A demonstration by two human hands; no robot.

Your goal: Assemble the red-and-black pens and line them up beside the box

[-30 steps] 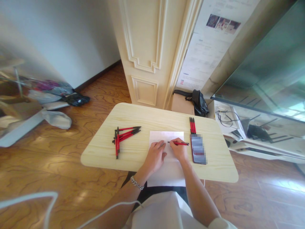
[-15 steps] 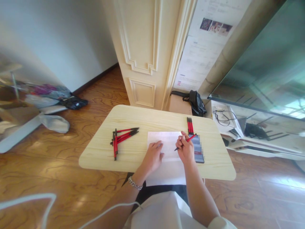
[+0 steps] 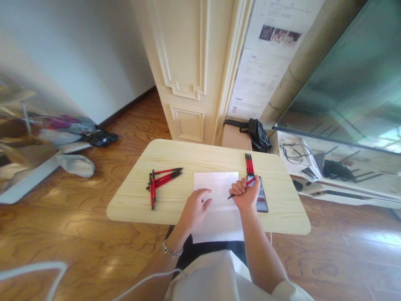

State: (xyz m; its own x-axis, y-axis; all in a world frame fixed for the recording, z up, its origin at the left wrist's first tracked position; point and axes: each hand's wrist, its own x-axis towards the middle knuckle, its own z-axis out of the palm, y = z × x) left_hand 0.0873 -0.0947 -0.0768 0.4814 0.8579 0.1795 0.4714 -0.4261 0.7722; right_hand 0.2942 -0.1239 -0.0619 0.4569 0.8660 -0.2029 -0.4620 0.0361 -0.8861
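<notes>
A red pen [image 3: 250, 182] with black ends is gripped in my right hand [image 3: 246, 195], the fingers wrapped round it and the thumb up at its top end. Its dark tip points left over a white sheet of paper [image 3: 216, 225]. My left hand [image 3: 195, 207] is at the sheet's left side, fingers apart and nothing in them. Partly hidden behind my right hand lies a phone [image 3: 262, 196]. Just above the phone, several red pens [image 3: 249, 164] lie side by side. Left of the paper, a loose pile of red pens [image 3: 161, 180] lies crossed over one another.
The pale wooden table [image 3: 131, 200] has rounded corners. Beyond its back edge a black bag [image 3: 258, 136] rests on a box. A low cabinet with cables [image 3: 294, 152] stands to the right under a large screen [image 3: 347, 79]. A white cord [image 3: 147, 278] runs at lower left.
My left hand has shifted left and its fingers have spread. My right hand has turned, with its thumb now at the pen's top end. Both pen groups stay where they were.
</notes>
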